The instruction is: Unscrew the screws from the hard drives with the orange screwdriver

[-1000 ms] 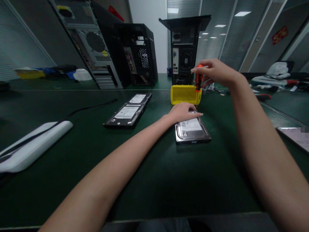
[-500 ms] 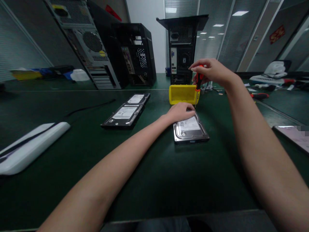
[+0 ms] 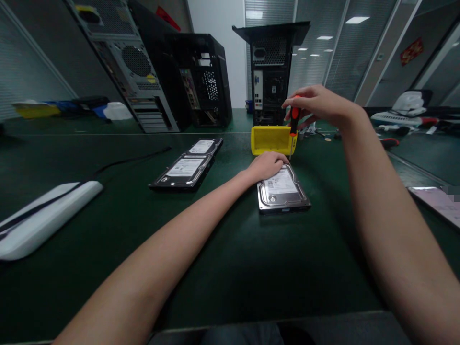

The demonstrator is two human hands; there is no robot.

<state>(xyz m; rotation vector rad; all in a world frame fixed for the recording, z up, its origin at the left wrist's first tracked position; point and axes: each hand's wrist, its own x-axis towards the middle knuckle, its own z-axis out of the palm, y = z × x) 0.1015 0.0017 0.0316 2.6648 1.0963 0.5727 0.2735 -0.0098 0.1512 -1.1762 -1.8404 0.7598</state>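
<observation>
A silver hard drive [image 3: 283,194] lies flat on the dark green table, its white label facing up. Across its far left part rests my left hand [image 3: 266,166], fingers curled toward the far edge and holding it down. My right hand [image 3: 312,103] grips the top of a red and black screwdriver [image 3: 294,122] from above. The screwdriver stands nearly upright, its tip at the far right corner of the drive; the exact contact point is too small to make out. Just behind stands a yellow plastic tray [image 3: 271,140], tipped up on its side.
Two more hard drives [image 3: 187,165] lie to the left. Computer cases [image 3: 271,81] stand at the back. A white power strip-like object [image 3: 53,213] with a black cable lies at left, a phone [image 3: 436,203] at right. Tools and small parts are scattered at the back right.
My left thumb has drawn back off the label toward the other fingers. My right fingers have shifted around the screwdriver handle, and the wrist has moved slightly right. The hard drive stays in place.
</observation>
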